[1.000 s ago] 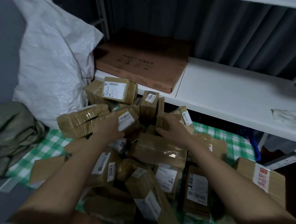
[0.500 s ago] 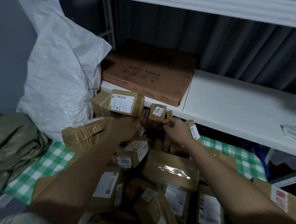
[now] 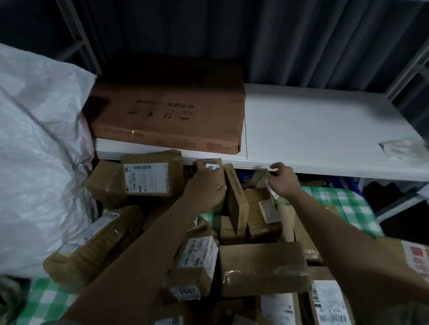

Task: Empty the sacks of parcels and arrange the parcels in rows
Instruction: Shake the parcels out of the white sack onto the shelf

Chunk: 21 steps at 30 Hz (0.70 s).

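We reach both arms over a heap of brown parcels lying on a green checked cloth; our left hand curls round a small box with a white number sticker, held up at the front edge of the white shelf; our right hand pinches a small, blurred parcel just below that same edge, thumb and fingers closed on it; what kind of parcel it is we cannot tell.

Between the two hands a thin box stands on edge, leaning against the left hand's box; to the left, a labelled parcel rests against the shelf edge; nearer us lies a parcel marked 2007, and beside it the heap's wide taped box; a carton with red print sits at the right.

On the shelf a flat brown carton lies at the left end; a crumpled clear wrapper lies at the right end; a white woven sack bulges at the left, touching the flat carton and the heap.
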Each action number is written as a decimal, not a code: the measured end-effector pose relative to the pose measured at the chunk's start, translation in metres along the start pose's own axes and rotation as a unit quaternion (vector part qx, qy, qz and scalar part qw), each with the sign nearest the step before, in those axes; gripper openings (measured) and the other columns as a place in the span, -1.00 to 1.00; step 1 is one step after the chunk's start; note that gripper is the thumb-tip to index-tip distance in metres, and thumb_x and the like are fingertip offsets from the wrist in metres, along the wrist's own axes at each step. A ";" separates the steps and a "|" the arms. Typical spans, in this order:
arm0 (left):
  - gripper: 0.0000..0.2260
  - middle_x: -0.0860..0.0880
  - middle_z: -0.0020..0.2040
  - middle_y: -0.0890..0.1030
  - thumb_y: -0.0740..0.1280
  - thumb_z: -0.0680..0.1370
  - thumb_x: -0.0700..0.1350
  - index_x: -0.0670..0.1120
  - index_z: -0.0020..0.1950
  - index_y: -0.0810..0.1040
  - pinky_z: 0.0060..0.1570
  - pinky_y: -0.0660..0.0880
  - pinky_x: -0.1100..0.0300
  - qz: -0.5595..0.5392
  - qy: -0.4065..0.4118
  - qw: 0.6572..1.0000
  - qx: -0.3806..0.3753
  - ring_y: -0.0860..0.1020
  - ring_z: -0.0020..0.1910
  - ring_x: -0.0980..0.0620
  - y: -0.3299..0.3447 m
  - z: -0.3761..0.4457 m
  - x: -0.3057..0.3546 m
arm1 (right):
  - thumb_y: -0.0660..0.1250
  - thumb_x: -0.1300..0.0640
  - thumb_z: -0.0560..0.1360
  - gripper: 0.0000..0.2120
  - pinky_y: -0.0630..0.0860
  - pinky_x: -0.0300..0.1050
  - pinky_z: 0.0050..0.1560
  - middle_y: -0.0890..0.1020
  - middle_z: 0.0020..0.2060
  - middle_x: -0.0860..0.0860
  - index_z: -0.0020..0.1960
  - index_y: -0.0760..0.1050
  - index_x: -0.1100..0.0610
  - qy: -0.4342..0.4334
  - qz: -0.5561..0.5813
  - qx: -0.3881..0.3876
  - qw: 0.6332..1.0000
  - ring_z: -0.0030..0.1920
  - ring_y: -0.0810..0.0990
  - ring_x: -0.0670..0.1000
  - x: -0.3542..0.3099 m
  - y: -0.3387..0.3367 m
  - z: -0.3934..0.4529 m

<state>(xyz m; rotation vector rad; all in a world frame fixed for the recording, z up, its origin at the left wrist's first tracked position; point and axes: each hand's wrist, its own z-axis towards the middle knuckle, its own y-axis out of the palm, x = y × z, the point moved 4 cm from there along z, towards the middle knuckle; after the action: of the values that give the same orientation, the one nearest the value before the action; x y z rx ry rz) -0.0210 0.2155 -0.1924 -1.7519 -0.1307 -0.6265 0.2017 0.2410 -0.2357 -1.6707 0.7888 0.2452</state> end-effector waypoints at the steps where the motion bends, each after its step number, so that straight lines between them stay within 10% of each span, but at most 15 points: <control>1: -0.71 -0.11 0.06 0.52 0.21 0.61 -0.14 -0.17 0.32 0.43 -0.13 0.43 0.11 -0.002 0.018 1.000 -0.008 0.51 0.01 -0.06 0.006 0.008 0.006 | 0.26 0.11 0.55 -0.59 0.44 0.05 0.22 0.44 0.28 0.27 0.38 0.38 0.13 -0.007 -0.038 -0.010 0.999 0.21 0.47 0.32 0.010 -0.003 0.004; 6: -0.66 -0.12 0.39 0.39 0.17 0.63 -0.13 -0.13 0.40 0.38 0.32 0.30 0.02 0.030 0.061 0.997 -0.035 0.30 0.40 -0.12 0.029 0.043 0.032 | 0.37 0.12 0.48 -0.33 0.39 0.13 0.29 0.32 0.41 0.16 0.52 0.20 0.08 -0.103 -0.255 -0.081 0.958 0.36 0.29 0.26 0.038 0.001 0.024; 16: -0.70 -0.16 0.16 0.55 0.11 0.64 -0.05 -0.13 0.25 0.52 0.24 0.24 0.03 0.111 0.034 0.987 -0.112 0.37 0.29 -0.15 0.056 0.082 0.039 | 0.46 0.02 0.38 -0.04 0.08 0.00 0.44 0.00 0.57 -0.01 0.58 -0.08 -0.04 -0.334 -0.551 -0.151 0.750 0.54 -0.03 0.11 -0.001 0.045 0.067; 21: -0.73 -0.17 0.18 0.50 0.08 0.65 -0.13 -0.16 0.23 0.49 0.30 0.13 0.02 0.134 0.009 0.977 -0.167 0.34 0.30 -0.13 0.060 0.085 0.043 | 0.31 0.04 0.54 -0.35 0.07 0.01 0.43 0.22 0.50 -0.01 0.54 0.11 -0.05 -0.333 -0.611 -0.170 0.698 0.51 0.06 0.11 -0.010 0.054 0.077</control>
<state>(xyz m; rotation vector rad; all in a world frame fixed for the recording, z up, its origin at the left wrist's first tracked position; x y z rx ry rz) 0.0682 0.2672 -0.2365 -2.0411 0.2342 -0.4846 0.1802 0.3136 -0.2929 -1.9006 -1.0262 0.0159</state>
